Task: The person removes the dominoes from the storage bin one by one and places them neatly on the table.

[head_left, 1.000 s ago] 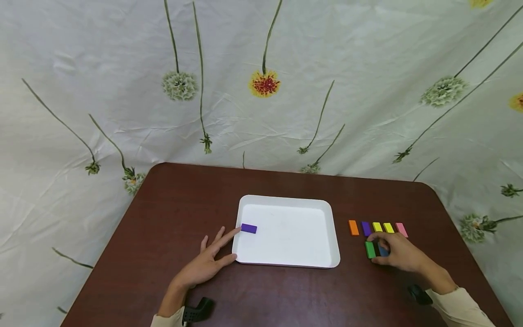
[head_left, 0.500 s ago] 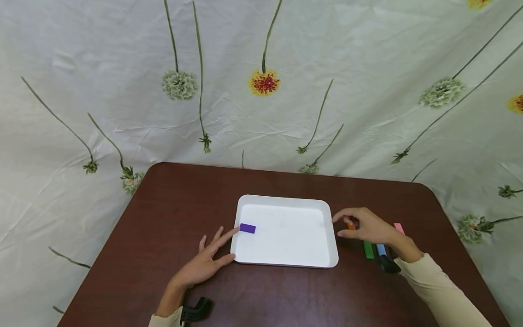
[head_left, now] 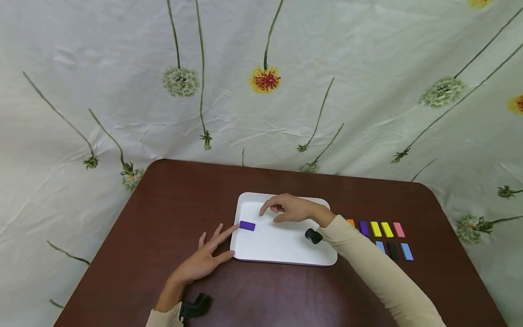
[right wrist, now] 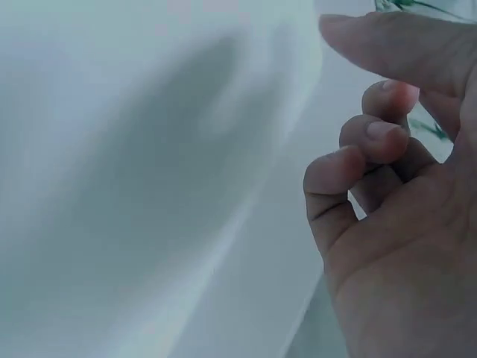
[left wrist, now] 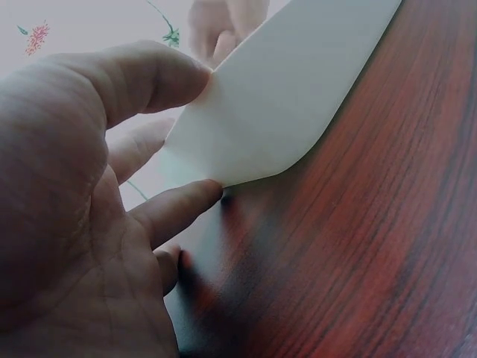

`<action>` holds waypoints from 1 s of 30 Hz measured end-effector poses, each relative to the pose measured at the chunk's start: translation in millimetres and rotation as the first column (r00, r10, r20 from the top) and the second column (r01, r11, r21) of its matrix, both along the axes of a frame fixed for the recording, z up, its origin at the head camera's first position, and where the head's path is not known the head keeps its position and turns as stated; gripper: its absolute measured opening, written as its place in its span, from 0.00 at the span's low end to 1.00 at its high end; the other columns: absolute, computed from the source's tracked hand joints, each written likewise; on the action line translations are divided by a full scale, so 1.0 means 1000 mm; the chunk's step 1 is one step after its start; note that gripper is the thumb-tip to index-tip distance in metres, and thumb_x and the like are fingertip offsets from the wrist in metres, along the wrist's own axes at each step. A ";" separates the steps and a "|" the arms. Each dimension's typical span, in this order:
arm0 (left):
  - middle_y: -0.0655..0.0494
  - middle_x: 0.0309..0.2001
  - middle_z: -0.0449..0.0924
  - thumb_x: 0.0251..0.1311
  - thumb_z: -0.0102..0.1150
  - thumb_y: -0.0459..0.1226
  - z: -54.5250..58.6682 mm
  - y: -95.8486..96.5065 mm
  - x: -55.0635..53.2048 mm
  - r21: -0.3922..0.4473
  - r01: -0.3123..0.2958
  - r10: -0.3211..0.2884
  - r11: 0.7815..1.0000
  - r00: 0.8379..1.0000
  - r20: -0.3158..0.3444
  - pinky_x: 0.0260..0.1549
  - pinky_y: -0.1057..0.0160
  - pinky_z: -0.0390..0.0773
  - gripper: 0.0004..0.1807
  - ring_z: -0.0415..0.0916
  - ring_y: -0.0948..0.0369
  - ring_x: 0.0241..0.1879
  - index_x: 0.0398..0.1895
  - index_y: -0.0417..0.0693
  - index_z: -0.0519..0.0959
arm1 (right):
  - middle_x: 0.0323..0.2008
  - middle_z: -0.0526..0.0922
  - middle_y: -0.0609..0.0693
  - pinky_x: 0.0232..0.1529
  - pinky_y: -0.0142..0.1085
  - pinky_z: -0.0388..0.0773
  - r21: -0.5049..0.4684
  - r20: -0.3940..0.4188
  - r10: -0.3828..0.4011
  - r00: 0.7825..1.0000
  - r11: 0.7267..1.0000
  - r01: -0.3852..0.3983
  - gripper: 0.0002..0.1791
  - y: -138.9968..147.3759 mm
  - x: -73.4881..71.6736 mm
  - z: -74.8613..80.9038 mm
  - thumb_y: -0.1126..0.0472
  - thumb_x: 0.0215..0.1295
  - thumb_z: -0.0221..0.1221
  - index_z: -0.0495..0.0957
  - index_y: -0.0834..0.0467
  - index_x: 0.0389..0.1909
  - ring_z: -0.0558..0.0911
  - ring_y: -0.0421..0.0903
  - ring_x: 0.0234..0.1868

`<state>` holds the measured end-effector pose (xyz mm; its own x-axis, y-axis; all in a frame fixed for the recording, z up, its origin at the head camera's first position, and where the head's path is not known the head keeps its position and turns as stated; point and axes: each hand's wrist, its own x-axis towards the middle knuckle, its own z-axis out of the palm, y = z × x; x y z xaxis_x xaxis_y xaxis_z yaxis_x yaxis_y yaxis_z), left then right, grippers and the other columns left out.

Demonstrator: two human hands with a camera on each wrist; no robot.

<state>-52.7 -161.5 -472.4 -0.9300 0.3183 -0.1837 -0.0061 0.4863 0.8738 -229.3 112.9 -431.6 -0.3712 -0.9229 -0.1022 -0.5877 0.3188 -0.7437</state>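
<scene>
A white rectangular tray (head_left: 286,247) lies on the brown table. One purple block (head_left: 247,225) sits inside it, near the left wall. My left hand (head_left: 200,265) lies at the tray's left side with fingers spread and fairly straight, its fingertips touching the rim; in the left wrist view, fingertips (left wrist: 201,78) meet the tray's outer wall. Over the tray's upper middle hovers my right hand (head_left: 292,209), its index finger reaching out. Its other fingers are loosely curled in the right wrist view, and nothing shows between them and the thumb.
Right of the tray, a row holds an orange block (head_left: 350,222), a purple block, two yellow blocks (head_left: 376,229) and a pink block (head_left: 398,230). Below lie two blue blocks (head_left: 406,251) and a black block (head_left: 393,251). The right sleeve (head_left: 376,263) crosses before them. Flowered cloth (head_left: 229,91) hangs behind.
My right hand has moved left from the blocks on the right to above the tray, its forearm now covering the green block's spot. The left hand stays at the tray's rim.
</scene>
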 end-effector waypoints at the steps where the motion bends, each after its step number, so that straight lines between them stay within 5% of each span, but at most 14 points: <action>1: 0.53 0.80 0.52 0.71 0.56 0.49 0.000 0.000 0.000 -0.001 0.002 -0.002 1.000 1.000 0.001 0.69 0.37 0.17 0.36 0.30 0.46 0.81 0.79 0.68 0.55 | 0.28 0.64 0.48 0.35 0.27 0.63 0.007 0.004 0.019 1.000 1.000 -0.019 0.19 -0.009 0.000 -0.001 0.75 0.61 0.63 0.81 0.60 0.53 0.64 0.39 0.31; 7: 0.52 0.80 0.51 0.71 0.56 0.48 0.002 -0.002 -0.001 -0.004 0.009 -0.009 1.000 1.000 0.010 0.69 0.38 0.17 0.36 0.30 0.47 0.81 0.80 0.68 0.55 | 0.32 0.69 0.54 0.40 0.27 0.63 0.044 -0.015 0.069 0.998 0.997 -0.068 0.26 -0.044 0.005 -0.005 0.76 0.57 0.63 0.81 0.56 0.56 0.68 0.45 0.36; 14: 0.50 0.80 0.50 0.71 0.56 0.48 0.003 -0.002 0.001 0.006 0.008 -0.008 1.000 1.000 0.011 0.69 0.37 0.16 0.36 0.29 0.46 0.81 0.80 0.65 0.55 | 0.35 0.70 0.50 0.44 0.29 0.64 0.115 -0.013 0.077 0.997 0.990 -0.075 0.28 -0.062 0.011 -0.010 0.77 0.52 0.64 0.82 0.52 0.54 0.67 0.42 0.40; 30: 0.50 0.80 0.50 0.71 0.56 0.49 0.004 -0.001 0.001 -0.020 -0.005 0.005 1.000 1.000 0.027 0.70 0.39 0.17 0.36 0.29 0.48 0.81 0.79 0.71 0.55 | 0.36 0.72 0.43 0.46 0.29 0.68 0.289 -0.107 0.053 0.993 0.957 -0.020 0.22 -0.047 0.021 -0.008 0.66 0.51 0.73 0.78 0.50 0.47 0.69 0.38 0.41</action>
<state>-52.2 -162.1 -468.6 -0.9261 0.3096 -0.2154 -0.0326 0.5033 0.8635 -208.6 66.0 -439.6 -0.3625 -0.8737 -0.3244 -0.6770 0.4861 -0.5526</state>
